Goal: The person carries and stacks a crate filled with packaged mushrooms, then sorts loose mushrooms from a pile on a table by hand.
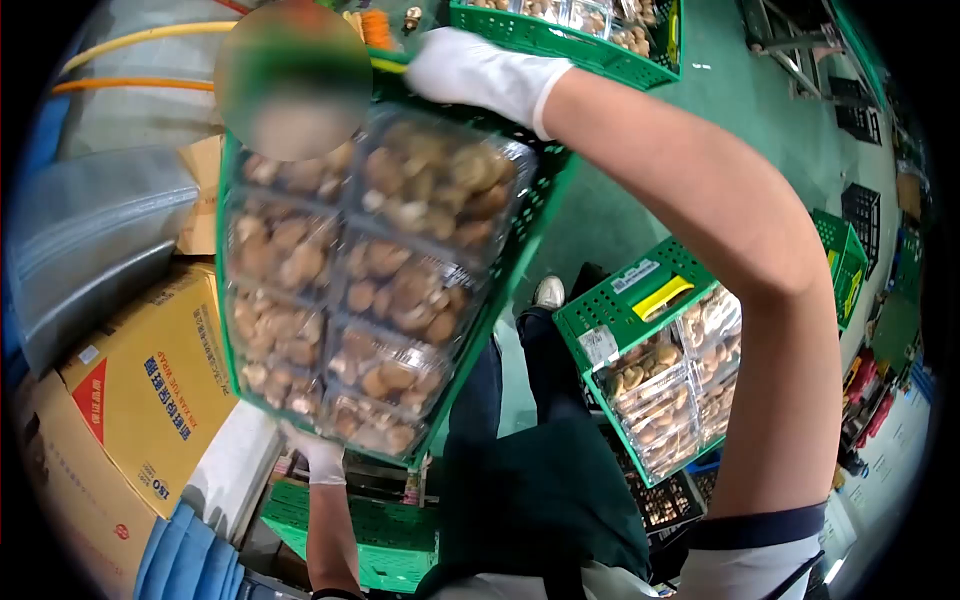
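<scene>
A green plastic crate (pixel 520 270) is held up and tilted in front of me, filled with clear-wrapped packs of brown mushrooms (pixel 405 290). My right hand (pixel 480 80), in a white glove, is closed over the crate's far rim by a yellow handle strip. At the near-left corner my left hand (pixel 318 455), also gloved, supports the crate from its edge; its fingers are partly hidden beneath. A blurred round patch covers the crate's upper-left corner.
To my right stands another green crate (pixel 625 290) of mushroom packs with a yellow handle. One more crate (pixel 600 45) is at the top. Cardboard boxes (pixel 150 370) and a grey sheet-metal surface (pixel 95 240) flank the left. Below the held crate sits a green crate (pixel 390 545).
</scene>
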A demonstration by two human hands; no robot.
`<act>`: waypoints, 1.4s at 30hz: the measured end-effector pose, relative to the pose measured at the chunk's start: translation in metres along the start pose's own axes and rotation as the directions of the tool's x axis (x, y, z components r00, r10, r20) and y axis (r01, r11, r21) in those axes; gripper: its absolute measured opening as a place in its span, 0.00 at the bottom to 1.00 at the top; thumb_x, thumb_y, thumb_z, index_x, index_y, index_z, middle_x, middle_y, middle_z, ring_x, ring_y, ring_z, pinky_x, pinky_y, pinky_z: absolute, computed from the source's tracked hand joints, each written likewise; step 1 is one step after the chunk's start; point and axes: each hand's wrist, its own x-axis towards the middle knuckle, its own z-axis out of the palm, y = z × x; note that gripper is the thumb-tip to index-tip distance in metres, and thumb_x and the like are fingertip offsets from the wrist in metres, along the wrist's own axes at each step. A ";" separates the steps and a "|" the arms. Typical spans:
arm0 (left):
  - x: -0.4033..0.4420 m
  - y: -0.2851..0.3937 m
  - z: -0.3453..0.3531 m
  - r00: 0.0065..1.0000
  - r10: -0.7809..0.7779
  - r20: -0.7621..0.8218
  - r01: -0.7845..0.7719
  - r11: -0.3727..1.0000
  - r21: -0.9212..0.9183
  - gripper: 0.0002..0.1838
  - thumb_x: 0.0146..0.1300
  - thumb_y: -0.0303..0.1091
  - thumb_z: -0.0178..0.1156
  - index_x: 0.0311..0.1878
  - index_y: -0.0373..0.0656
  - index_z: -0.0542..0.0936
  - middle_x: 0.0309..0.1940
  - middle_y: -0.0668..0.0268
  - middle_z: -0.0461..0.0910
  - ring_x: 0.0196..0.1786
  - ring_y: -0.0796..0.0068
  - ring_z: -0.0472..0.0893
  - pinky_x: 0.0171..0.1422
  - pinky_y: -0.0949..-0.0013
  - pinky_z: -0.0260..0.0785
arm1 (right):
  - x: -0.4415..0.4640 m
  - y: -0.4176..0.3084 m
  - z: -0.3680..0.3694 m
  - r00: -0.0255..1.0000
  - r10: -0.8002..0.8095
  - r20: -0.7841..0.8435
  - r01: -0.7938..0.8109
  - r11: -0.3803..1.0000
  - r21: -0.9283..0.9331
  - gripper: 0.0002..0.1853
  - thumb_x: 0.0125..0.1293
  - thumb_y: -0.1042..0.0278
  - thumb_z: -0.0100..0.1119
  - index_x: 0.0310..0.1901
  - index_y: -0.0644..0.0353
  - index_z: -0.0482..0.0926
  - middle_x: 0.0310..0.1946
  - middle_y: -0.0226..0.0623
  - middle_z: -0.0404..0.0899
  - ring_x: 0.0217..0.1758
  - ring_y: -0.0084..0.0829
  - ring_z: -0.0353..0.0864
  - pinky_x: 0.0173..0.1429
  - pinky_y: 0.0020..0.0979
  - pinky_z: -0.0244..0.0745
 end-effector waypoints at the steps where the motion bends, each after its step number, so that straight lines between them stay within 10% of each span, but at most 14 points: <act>1: 0.029 -0.014 -0.007 0.998 0.016 -0.062 -0.020 0.998 -0.058 0.41 0.66 0.70 0.40 0.71 0.49 0.66 0.69 0.60 0.67 0.69 0.54 0.68 0.70 0.48 0.65 | 0.015 0.020 0.004 0.996 0.089 -0.027 -0.090 0.996 -0.005 0.18 0.63 0.64 0.46 0.45 0.62 0.84 0.49 0.53 0.81 0.54 0.49 0.81 0.57 0.42 0.76; 7: 0.052 -0.066 0.095 0.997 -0.050 0.061 0.060 0.984 -0.166 0.29 0.67 0.71 0.42 0.31 0.54 0.69 0.18 0.76 0.66 0.18 0.83 0.65 0.22 0.77 0.59 | 0.060 0.153 0.010 0.971 0.052 -0.235 -0.128 0.938 -0.321 0.19 0.66 0.57 0.48 0.45 0.59 0.85 0.47 0.53 0.83 0.49 0.51 0.83 0.57 0.42 0.76; 11: 0.075 -0.102 0.130 0.979 -0.176 0.105 0.195 0.960 -0.199 0.32 0.67 0.74 0.36 0.22 0.56 0.67 0.10 0.78 0.62 0.10 0.81 0.61 0.14 0.76 0.53 | 0.091 0.232 0.050 0.884 0.375 -0.281 -0.363 0.927 0.096 0.27 0.64 0.45 0.50 0.59 0.52 0.78 0.53 0.47 0.82 0.59 0.46 0.79 0.65 0.40 0.69; 25: 0.071 -0.116 0.140 0.989 -0.113 -0.096 0.101 0.987 -0.126 0.35 0.62 0.80 0.37 0.24 0.56 0.67 0.14 0.77 0.62 0.17 0.80 0.60 0.22 0.74 0.54 | 0.080 0.219 0.091 0.830 0.330 -0.450 -0.335 0.939 0.071 0.27 0.67 0.38 0.48 0.61 0.43 0.76 0.56 0.41 0.79 0.60 0.45 0.76 0.65 0.44 0.68; 27: 0.081 -0.121 0.147 0.975 -0.012 -0.222 -0.002 0.998 -0.062 0.39 0.61 0.80 0.38 0.45 0.52 0.77 0.29 0.75 0.72 0.26 0.80 0.66 0.31 0.74 0.61 | 0.085 0.223 0.103 0.785 0.184 -0.592 -0.249 0.968 -0.029 0.29 0.65 0.37 0.51 0.60 0.46 0.77 0.54 0.40 0.80 0.57 0.44 0.77 0.61 0.43 0.69; 29: 0.072 -0.118 0.152 0.993 0.015 -0.121 -0.017 1.000 -0.020 0.49 0.63 0.78 0.38 0.76 0.50 0.58 0.71 0.67 0.64 0.66 0.65 0.68 0.72 0.59 0.58 | 0.085 0.217 0.100 0.788 0.174 -0.590 -0.238 0.971 -0.032 0.29 0.65 0.35 0.50 0.59 0.46 0.78 0.53 0.40 0.81 0.57 0.43 0.77 0.60 0.44 0.69; 31: 0.094 -0.123 0.131 0.979 0.070 -0.190 -0.045 0.990 0.132 0.49 0.64 0.77 0.36 0.77 0.50 0.55 0.77 0.66 0.55 0.77 0.60 0.56 0.81 0.55 0.42 | 0.075 0.216 0.089 0.811 0.167 -0.560 -0.120 0.985 0.120 0.32 0.66 0.35 0.50 0.62 0.51 0.76 0.57 0.44 0.79 0.61 0.45 0.76 0.65 0.42 0.69; 34: 0.096 -0.119 0.123 0.996 -0.009 0.088 0.007 1.000 0.030 0.47 0.66 0.75 0.34 0.77 0.49 0.56 0.75 0.65 0.58 0.76 0.60 0.58 0.80 0.54 0.47 | 0.033 0.233 0.074 0.702 0.091 -0.706 0.261 0.890 0.373 0.27 0.68 0.48 0.57 0.63 0.56 0.74 0.60 0.50 0.75 0.65 0.51 0.71 0.70 0.42 0.64; 37: 0.046 -0.103 0.143 0.981 -0.073 -0.180 0.127 0.944 0.305 0.42 0.71 0.68 0.33 0.76 0.46 0.56 0.74 0.61 0.58 0.73 0.57 0.61 0.78 0.54 0.49 | -0.095 0.246 0.050 0.643 0.058 -0.764 0.137 0.972 0.190 0.22 0.69 0.59 0.57 0.61 0.57 0.75 0.60 0.45 0.76 0.64 0.46 0.72 0.70 0.41 0.64; 39: 0.023 -0.106 0.136 0.999 0.043 0.031 -0.051 0.927 0.370 0.35 0.75 0.60 0.37 0.74 0.45 0.60 0.69 0.58 0.64 0.67 0.59 0.68 0.74 0.56 0.58 | -0.208 0.260 0.028 0.656 0.169 -0.736 -0.057 0.983 0.175 0.19 0.70 0.63 0.55 0.61 0.57 0.76 0.60 0.42 0.76 0.64 0.43 0.72 0.70 0.40 0.64; 41: -0.058 -0.131 0.192 0.897 0.430 0.105 -0.407 0.709 0.576 0.21 0.77 0.41 0.43 0.64 0.38 0.71 0.60 0.59 0.72 0.60 0.65 0.74 0.67 0.61 0.66 | -0.325 0.287 0.030 0.528 0.393 -0.753 -0.299 0.916 0.268 0.18 0.71 0.66 0.53 0.61 0.57 0.76 0.60 0.42 0.75 0.64 0.41 0.72 0.69 0.38 0.64; 42: -0.088 -0.147 0.217 0.852 0.378 0.362 -0.519 0.530 0.671 0.20 0.75 0.39 0.45 0.62 0.37 0.72 0.60 0.58 0.72 0.60 0.65 0.74 0.67 0.62 0.65 | -0.383 0.301 0.042 0.374 0.521 -0.767 -0.399 0.837 0.374 0.19 0.71 0.67 0.52 0.61 0.57 0.75 0.60 0.42 0.75 0.64 0.40 0.72 0.69 0.37 0.64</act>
